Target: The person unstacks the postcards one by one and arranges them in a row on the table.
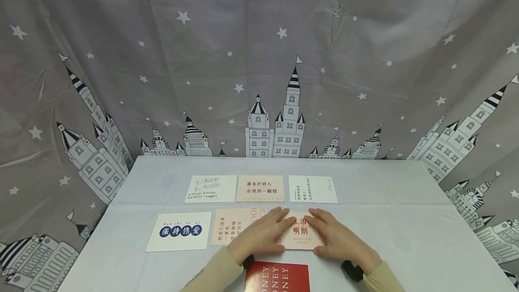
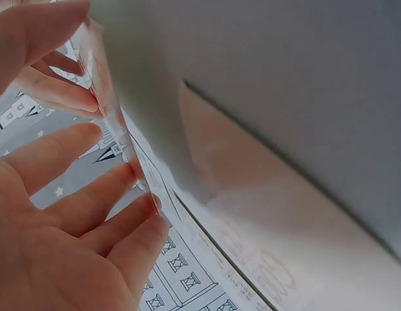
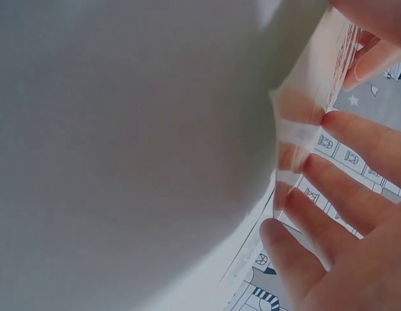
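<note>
A pale pink card [image 1: 301,233] with red characters lies on the table between my two hands. My left hand [image 1: 263,232] reaches over its left side, fingertips on the card. From the right, my right hand [image 1: 342,240] lies along the opposite side, its fingers extended and touching the card. In the right wrist view the fingers [image 3: 343,194] rest against the card's glossy surface, and the left fingers [image 2: 90,201] do likewise in the left wrist view. Another pink card [image 1: 227,226] with red writing is partly covered by my left hand.
A white card with blue circles [image 1: 180,231] lies left. Behind are a handwritten white card [image 1: 211,189], a pink card [image 1: 261,185] and a white card with vertical print [image 1: 313,189]. A red card [image 1: 277,278] sits at the front, cut off by the frame.
</note>
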A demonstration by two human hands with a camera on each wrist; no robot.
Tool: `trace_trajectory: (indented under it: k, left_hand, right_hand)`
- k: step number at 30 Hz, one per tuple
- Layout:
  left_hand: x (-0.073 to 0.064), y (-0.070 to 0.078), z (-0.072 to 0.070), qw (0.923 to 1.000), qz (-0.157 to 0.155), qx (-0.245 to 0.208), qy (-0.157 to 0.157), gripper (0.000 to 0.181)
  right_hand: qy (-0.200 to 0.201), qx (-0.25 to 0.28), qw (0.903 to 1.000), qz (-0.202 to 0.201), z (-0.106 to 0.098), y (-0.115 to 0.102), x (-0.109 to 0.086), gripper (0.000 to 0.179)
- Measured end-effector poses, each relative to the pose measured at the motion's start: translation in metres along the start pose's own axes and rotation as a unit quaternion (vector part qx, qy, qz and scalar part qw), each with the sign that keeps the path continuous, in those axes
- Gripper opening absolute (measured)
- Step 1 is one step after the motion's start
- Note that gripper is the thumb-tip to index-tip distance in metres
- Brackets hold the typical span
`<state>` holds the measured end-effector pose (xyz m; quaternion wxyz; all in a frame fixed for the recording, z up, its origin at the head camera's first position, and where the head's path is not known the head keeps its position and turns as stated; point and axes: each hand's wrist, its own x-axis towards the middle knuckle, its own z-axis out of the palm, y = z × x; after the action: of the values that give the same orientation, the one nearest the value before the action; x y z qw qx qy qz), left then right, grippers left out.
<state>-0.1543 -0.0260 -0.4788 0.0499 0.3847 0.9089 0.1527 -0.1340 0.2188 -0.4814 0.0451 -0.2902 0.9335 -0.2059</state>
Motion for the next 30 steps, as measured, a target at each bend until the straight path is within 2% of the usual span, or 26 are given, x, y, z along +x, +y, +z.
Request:
trace_trajectory:
  k: [15,30]
  left_hand:
    - [0.007,-0.007,-0.004,0.9992,-0.027,-0.023,-0.018,0.074]
    - [0.010,-0.014,0.001,0.9996,-0.022,-0.015,-0.012,0.072]
  right_hand:
    - [0.008,-0.008,0.9998,-0.015,-0.001,0.008,0.012,0.073]
    - [-0.005,0.008,0.9998,-0.016,0.002,0.014,0.016,0.071]
